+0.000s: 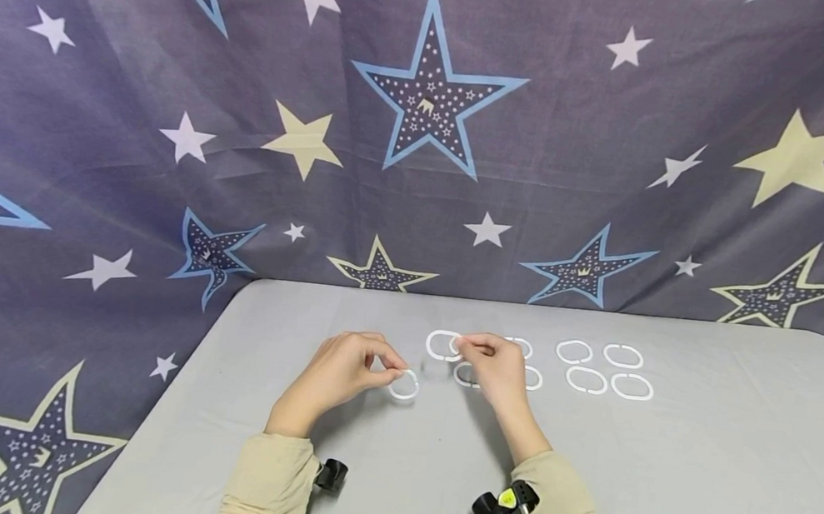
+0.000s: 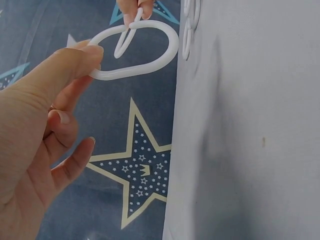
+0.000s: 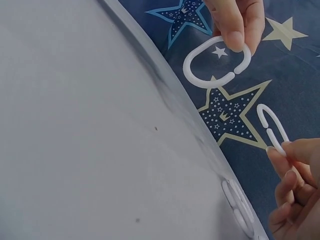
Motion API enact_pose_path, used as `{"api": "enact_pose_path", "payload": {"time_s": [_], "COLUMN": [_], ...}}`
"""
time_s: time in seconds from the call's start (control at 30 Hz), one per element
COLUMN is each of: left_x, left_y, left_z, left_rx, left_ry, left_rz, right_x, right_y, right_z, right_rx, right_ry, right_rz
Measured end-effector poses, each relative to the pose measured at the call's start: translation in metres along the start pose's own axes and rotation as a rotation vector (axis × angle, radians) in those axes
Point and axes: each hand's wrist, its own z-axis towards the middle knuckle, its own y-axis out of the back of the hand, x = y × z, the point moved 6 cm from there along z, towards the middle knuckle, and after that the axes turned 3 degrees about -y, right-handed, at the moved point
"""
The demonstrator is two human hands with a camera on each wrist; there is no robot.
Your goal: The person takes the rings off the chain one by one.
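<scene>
In the head view my left hand [image 1: 342,375] pinches a white oval link [image 1: 401,397] between thumb and fingertips, above the table. The left wrist view shows that link [image 2: 135,72] as a smooth loop with a small gap in its side. My right hand [image 1: 500,371] pinches a second white link [image 3: 277,121] by one end; it appears narrow, nearly edge-on, in the right wrist view. The two held links overlap in the left wrist view, but whether they touch cannot be told. Beyond the right hand, several similar links [image 1: 585,392] lie on the table, some partly hidden by it.
A pale grey cloth covers the table [image 1: 706,472]. Behind it hangs a dark curtain [image 1: 545,137] printed with stars. Black wrist cameras are strapped at the left cuff [image 1: 276,477] and right cuff [image 1: 569,512]. The loose links lie in two rows towards the back.
</scene>
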Motion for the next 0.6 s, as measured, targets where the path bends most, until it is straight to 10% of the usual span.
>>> {"api": "enact_pose_path", "payload": {"time_s": [0.6], "left_x": [0.0062], "left_y": [0.0022], "left_z": [-0.0015], "left_rx": [0.005], "left_ry": [0.091], "left_rz": [0.016], "right_x": [-0.0015], "right_y": [0.006], "right_z": [0.0023], "right_rx": [0.017], "right_ry": [-0.005], "right_rz": [-0.011]}}
